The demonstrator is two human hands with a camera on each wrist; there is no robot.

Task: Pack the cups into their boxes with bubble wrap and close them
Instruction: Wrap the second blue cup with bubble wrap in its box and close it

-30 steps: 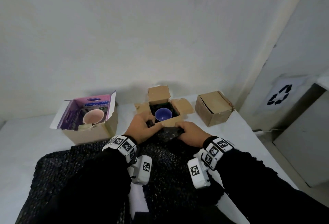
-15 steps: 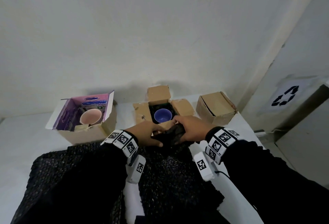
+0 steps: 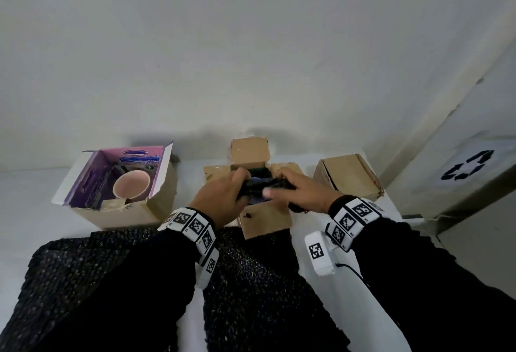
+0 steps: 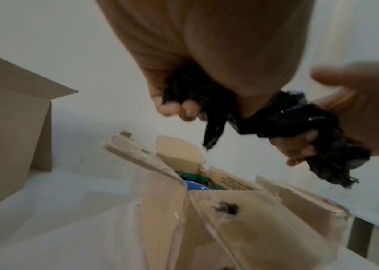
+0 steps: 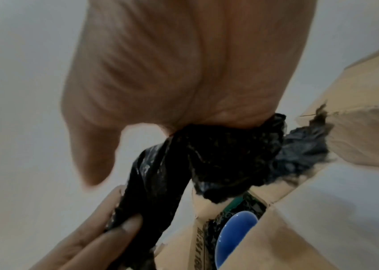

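Note:
My left hand (image 3: 223,195) and right hand (image 3: 296,191) both grip a crumpled piece of black bubble wrap (image 3: 261,185) just above the open middle cardboard box (image 3: 265,217). The blue cup (image 5: 234,232) sits inside that box, mostly hidden from the head view by the wrap and hands. In the left wrist view the left hand (image 4: 183,102) clutches one end of the wrap (image 4: 285,118) and the right hand's fingers hold the other. The right wrist view shows the wrap (image 5: 206,155) bunched under the right palm. A pink cup (image 3: 131,188) stands in the open box with the purple lining (image 3: 117,203) at left.
A closed brown box (image 3: 347,177) sits at right near the wall. Large black bubble wrap sheets (image 3: 245,281) lie on the white table (image 3: 28,212) under my forearms. A grey bin with a recycling sign (image 3: 463,170) stands beyond the table's right edge.
Both hands have lifted the black wrap piece from the sheet in front of the box and carried it forward over the middle box, covering the blue cup from the head view.

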